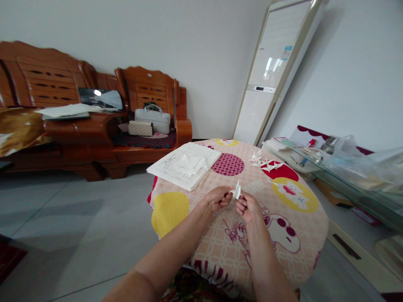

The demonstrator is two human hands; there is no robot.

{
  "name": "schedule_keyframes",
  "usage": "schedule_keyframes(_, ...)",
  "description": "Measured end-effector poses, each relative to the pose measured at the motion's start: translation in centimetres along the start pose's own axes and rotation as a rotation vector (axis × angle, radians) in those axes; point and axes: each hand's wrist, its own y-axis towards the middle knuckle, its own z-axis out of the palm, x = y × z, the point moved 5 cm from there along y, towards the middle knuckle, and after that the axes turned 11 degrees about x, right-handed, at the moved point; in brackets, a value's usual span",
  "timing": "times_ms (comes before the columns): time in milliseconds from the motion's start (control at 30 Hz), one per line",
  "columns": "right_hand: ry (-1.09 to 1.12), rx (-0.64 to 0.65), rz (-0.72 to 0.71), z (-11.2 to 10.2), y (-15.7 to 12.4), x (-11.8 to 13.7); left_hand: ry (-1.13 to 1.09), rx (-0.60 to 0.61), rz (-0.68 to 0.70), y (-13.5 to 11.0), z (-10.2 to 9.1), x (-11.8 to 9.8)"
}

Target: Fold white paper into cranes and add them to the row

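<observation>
Between both hands, above the cloth-covered round table (217, 235), is a small white folded paper crane (236, 191). My left hand (218, 198) pinches one side of it, fingers curled in. From the other side my right hand (248, 206) grips its lower part between thumb and fingers. Several finished-looking paper cranes (266, 162) sit together at the table's far right. On the far left lies a stack of printed paper sheets (176, 170), with loose folded white paper pieces (190, 163) on top.
To the right stands a glass-topped shelf (343, 184) with plastic bags and papers on it. A tall white air conditioner (267, 71) rises behind the table. Wooden chairs (145, 88) line the wall at left, one bearing a grey handbag (154, 119).
</observation>
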Motion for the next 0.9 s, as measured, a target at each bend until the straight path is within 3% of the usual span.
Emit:
schedule_keyframes(300, -0.063, -0.082, -0.22, 0.8, -0.6, 1.1, -0.074, -0.083, 0.149, -0.2, -0.5, -0.6)
schedule_keyframes(900, 0.131, -0.055, -0.201, 0.9, -0.1, 0.5, -0.489, -0.17, 0.144, 0.7, 0.0, 0.4)
